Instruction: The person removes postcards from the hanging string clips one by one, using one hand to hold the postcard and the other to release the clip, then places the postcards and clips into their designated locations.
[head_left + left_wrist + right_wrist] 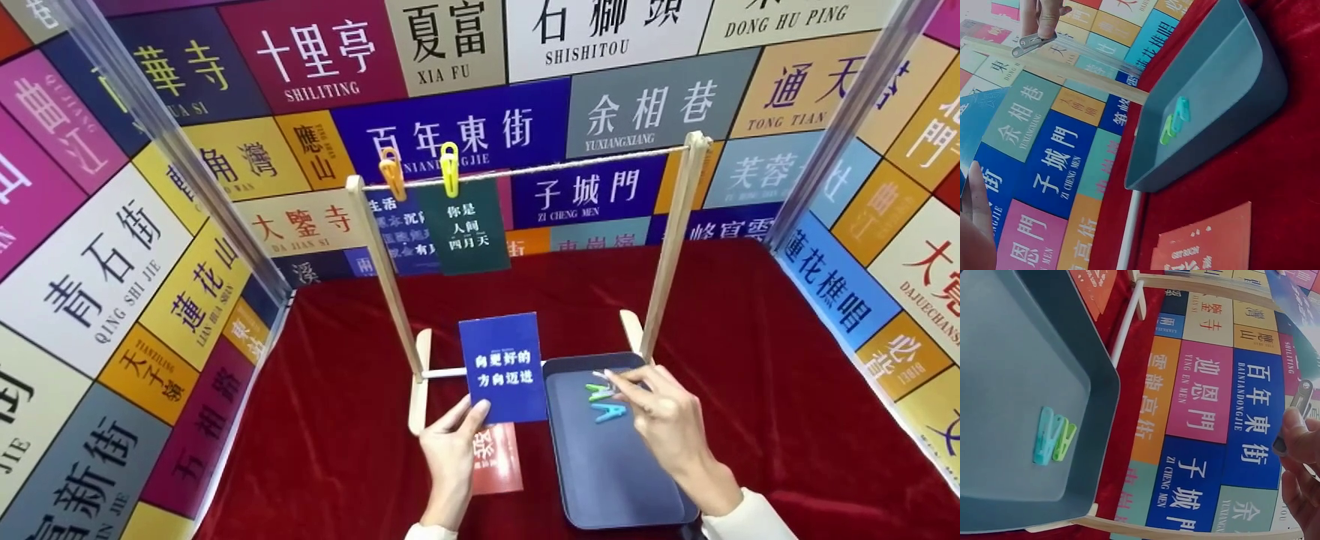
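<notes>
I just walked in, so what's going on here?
A person's left hand holds a blue rectangular card with white lettering; the right hand pinches a grey clothespin. Another blue card and a dark green rectangular card hang from a white string on a pale wooden frame. A green plastic clothespin and a turquoise clothespin lie in the dark grey tray.

Just off centre toward six o'clock in the head view, the blue card (504, 405) reads 向更好的方向迈进. Toward twelve, the green card (472, 259) says 你是人间四月天; the half-covered card (412, 240) beside it, toward eleven, starts with 生活. On the red card (502, 480) at six, the partly hidden lettering is unclear. The wall panels (109, 281) carry names — 夏富 XIA FU at twelve, 石獅頭 SHISHITOU at one, 子城門 ZI CHENG MEN at two, 蓮花樵唱 at three, 青石街 QING SHI JIE at nine, 十里亭 SHILITING at eleven.
</notes>
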The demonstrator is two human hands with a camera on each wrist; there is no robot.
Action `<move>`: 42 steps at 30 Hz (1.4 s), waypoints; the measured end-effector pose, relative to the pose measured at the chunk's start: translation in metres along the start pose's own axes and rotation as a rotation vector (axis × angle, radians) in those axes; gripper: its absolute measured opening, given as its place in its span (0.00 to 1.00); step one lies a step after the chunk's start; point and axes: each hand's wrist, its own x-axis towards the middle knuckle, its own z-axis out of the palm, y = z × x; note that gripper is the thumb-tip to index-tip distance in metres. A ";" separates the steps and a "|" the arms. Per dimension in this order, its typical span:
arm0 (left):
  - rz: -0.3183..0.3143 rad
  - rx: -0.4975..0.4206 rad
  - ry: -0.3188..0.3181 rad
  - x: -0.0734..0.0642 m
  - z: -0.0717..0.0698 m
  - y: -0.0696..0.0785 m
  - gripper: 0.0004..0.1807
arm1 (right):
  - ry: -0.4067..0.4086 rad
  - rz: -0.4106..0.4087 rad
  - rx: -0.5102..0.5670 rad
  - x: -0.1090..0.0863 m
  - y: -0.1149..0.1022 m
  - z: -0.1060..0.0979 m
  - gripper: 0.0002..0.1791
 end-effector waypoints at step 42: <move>-0.170 0.094 0.047 -0.001 -0.031 -0.073 0.23 | -0.300 0.004 -0.172 -0.065 0.031 0.017 0.25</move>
